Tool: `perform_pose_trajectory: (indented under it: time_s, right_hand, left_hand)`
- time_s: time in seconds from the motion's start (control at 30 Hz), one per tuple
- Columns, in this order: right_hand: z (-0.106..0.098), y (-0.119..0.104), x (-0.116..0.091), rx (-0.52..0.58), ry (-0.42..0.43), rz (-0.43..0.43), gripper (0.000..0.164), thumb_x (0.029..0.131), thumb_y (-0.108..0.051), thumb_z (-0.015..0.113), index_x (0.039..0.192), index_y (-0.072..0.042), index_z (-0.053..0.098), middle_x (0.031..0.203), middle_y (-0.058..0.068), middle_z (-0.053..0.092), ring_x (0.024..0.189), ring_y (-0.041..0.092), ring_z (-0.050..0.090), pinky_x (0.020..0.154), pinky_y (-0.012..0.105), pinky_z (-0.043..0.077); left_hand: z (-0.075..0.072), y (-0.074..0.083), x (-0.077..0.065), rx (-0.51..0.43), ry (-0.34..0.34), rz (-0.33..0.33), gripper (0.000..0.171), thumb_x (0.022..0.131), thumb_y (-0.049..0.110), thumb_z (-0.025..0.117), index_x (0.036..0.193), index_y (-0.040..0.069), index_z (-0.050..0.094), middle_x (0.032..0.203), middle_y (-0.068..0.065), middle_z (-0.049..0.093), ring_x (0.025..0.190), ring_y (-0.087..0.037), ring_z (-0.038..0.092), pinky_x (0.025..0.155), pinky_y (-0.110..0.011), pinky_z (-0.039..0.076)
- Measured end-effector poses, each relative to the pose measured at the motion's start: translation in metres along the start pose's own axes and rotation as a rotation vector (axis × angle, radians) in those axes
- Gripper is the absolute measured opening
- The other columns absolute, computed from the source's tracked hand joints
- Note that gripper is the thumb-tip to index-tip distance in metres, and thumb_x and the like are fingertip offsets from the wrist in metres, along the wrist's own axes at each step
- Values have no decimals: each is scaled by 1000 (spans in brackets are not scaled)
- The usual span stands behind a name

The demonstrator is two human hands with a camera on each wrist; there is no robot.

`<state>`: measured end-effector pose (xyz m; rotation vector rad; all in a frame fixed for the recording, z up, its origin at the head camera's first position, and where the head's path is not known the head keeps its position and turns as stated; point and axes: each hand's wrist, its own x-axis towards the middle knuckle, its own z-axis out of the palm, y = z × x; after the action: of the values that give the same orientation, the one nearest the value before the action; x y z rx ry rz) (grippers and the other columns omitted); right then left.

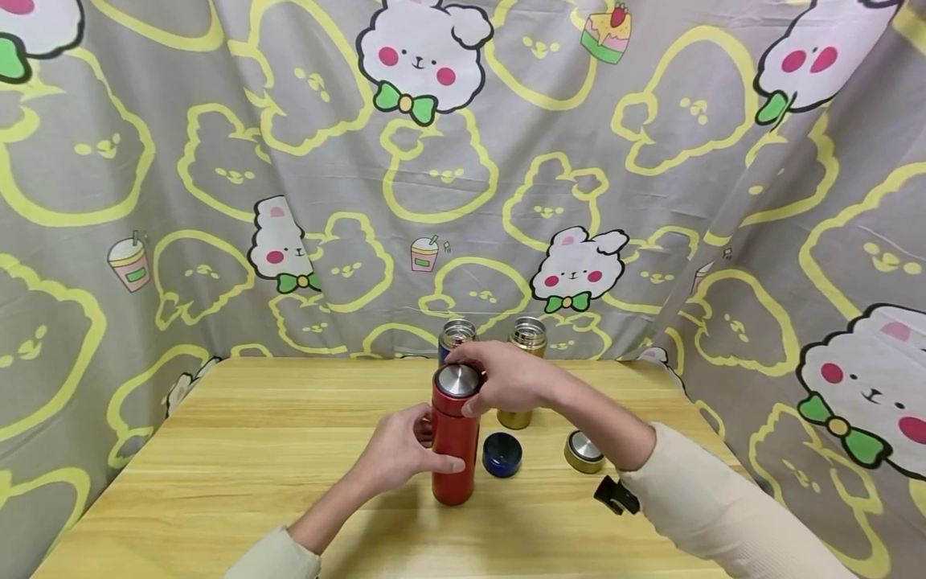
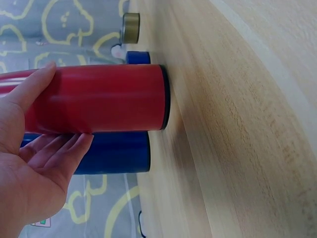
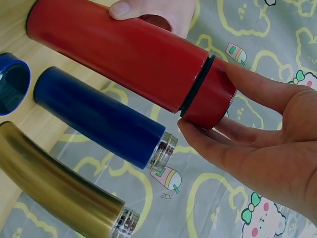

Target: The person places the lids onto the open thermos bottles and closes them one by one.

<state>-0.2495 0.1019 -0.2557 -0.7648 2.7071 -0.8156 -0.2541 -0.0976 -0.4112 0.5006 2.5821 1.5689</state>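
We see the right hand [image 1: 510, 379] pinch, between thumb and fingers, a short red cylindrical cap [image 3: 210, 101] with a steel top; a black ring divides it from the smooth red cylindrical flask [image 1: 454, 438]. The left hand [image 1: 401, 449] grips that upright body, thumb opposite curved fingers, above the pale wood-grain table [image 1: 253, 450]. Just beside sits a glossy round blue cap [image 1: 502, 456]; farther right, a gold steel-topped cap [image 1: 584, 452]. Behind stand a blue flask [image 3: 104, 119] and a gold flask [image 3: 59, 183], both metal-necked cylinders.

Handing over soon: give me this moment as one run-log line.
left hand: grips red flask; right hand: grips red lid; blue flask, gold flask: upright, uncapped; blue lid, gold lid: on tabletop
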Motion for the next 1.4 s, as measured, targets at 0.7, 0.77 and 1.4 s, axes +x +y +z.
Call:
perform_pose_trajectory:
  time_s: [0.7,0.77,1.4]
  right_hand:
    - [6,4,3,-56,112,27,59,73,-38,92,111,-9,57,99,2,65,88,16,62,77,30,54]
    - [4,4,3,-42,74,23,65,75,-39,91,119,-7,56,105,4,66,93,17,63,82,32,55]
    - [-5,-4,1,-47,-54,-42,63,81,1,78,139,-13,58,127,6,65,111,22,62,100,44,51]
  left_hand:
    - [1,0,0,10,8,2,61,68,41,94,116,15,66,106,1,75,96,-16,72,85,-37,60]
    - [0,0,0,12,7,3,62,68,41,94,117,15,66,107,1,75,97,-17,72,85,-38,60]
    - [0,-1,0,-10,-11,12,63,69,38,94,120,15,65,106,1,75,96,-15,72,84,-37,59]
